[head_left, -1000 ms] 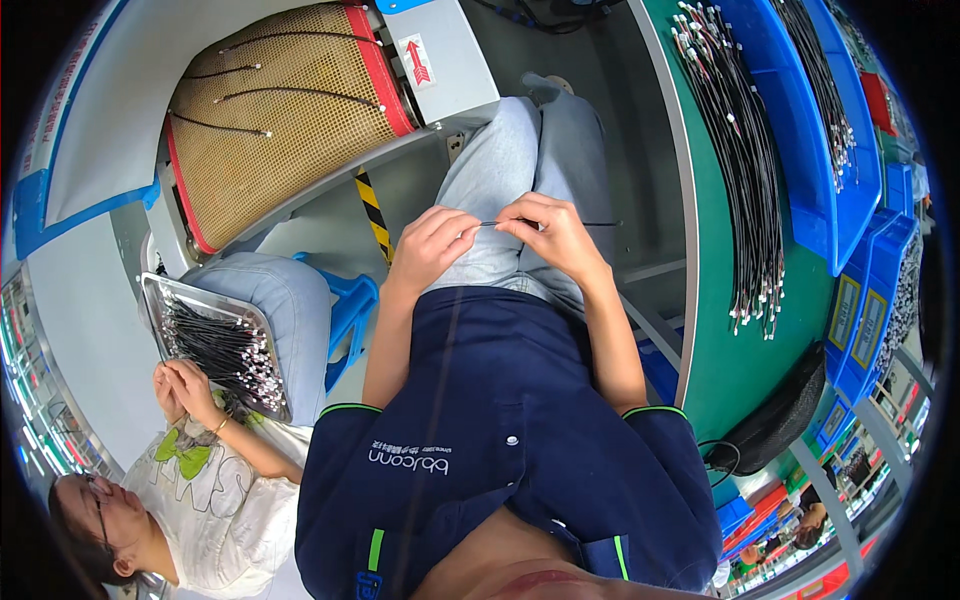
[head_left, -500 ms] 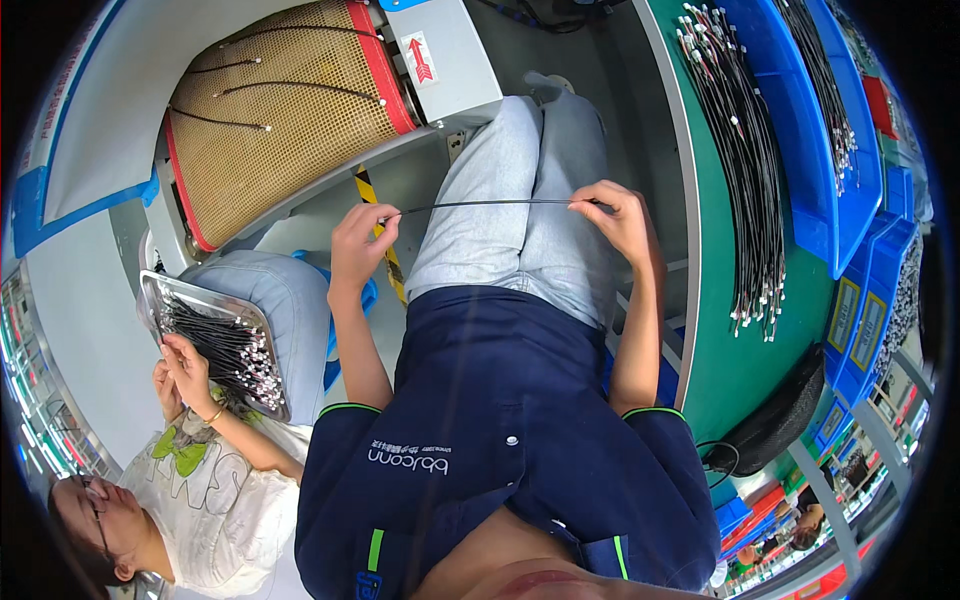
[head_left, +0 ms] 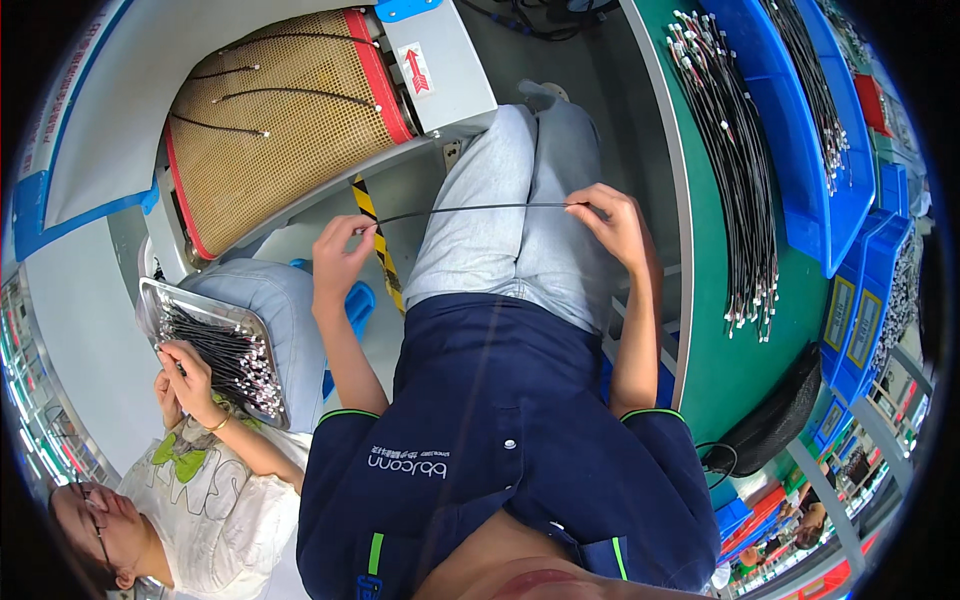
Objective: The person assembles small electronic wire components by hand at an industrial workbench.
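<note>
A thin black cable (head_left: 480, 207) stretches across above my lap, nearly straight with a slight bow. My left hand (head_left: 340, 245) pinches its left end between thumb and fingers, near the yellow-black striped tape. At the other end, my right hand (head_left: 612, 220) is closed on the cable in a similar pinch. The very tips of the cable are hidden by my fingers. To the right, a thick bundle of black cables (head_left: 735, 190) with small white connectors lies along the green table (head_left: 690, 290).
Several black cables lie on a tan mesh conveyor belt (head_left: 290, 130) at the far left. Blue bins (head_left: 800, 190) with cables and small parts line the right side. A black pouch (head_left: 780, 410) sits on the table. Left, a co-worker holds a metal tray (head_left: 275, 350) of cables.
My left hand has moved a little left and down, and the cable now extends farther left. My right hand has barely moved and both hands keep their hold.
</note>
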Tool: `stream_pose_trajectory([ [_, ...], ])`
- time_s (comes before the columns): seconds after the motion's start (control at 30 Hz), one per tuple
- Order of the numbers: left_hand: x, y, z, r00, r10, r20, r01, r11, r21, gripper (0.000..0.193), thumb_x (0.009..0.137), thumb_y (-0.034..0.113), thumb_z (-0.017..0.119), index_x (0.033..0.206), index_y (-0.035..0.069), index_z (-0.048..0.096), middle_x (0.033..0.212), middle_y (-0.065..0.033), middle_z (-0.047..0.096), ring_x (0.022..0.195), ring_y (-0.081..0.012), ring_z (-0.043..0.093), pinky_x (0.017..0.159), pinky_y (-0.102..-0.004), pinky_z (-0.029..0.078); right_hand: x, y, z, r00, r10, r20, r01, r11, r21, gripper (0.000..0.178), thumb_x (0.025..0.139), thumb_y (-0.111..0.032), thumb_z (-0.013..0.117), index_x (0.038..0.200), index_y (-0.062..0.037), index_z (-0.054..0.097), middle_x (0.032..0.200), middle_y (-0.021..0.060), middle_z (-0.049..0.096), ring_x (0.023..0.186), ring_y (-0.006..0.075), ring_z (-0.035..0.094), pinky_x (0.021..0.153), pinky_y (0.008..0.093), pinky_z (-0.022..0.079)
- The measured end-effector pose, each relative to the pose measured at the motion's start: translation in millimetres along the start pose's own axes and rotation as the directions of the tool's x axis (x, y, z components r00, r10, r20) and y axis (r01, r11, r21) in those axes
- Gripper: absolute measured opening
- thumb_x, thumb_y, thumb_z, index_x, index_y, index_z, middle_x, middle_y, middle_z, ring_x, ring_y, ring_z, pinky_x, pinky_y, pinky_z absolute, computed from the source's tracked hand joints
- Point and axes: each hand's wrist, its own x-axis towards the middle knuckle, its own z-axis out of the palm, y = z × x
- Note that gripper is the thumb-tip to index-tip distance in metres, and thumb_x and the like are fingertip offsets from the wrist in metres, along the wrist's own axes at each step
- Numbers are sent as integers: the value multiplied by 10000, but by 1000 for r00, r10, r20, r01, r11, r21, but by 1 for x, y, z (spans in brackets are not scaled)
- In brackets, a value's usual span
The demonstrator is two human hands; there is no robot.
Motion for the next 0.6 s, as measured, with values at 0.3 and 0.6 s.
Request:
stream_pose_trajectory([
  [0.3, -2, -2, -7, 1000, -9, -19, 9, 1000, 10, 122, 736, -57, 637, 846, -6, 625, 810, -86, 633, 730, -182, 611, 684, -271, 490, 3, -1, 8, 970, -172, -173, 170, 985, -24, 110, 740, -30, 701, 845, -25, 670, 797, 67, 625, 675, 168, 603, 551, 258, 451],
  [0.6, -5, -3, -10, 999, -19, -49, 19, 1000, 8, 128, 730, -58, 648, 847, -13, 619, 809, -84, 632, 723, -177, 602, 680, -266, 483, 4, -1, 14, 977, -45, -207, 63, 995, 78, 85, 761, -62, 696, 830, -23, 666, 744, 59, 616, 646, 149, 575, 562, 270, 439],
])
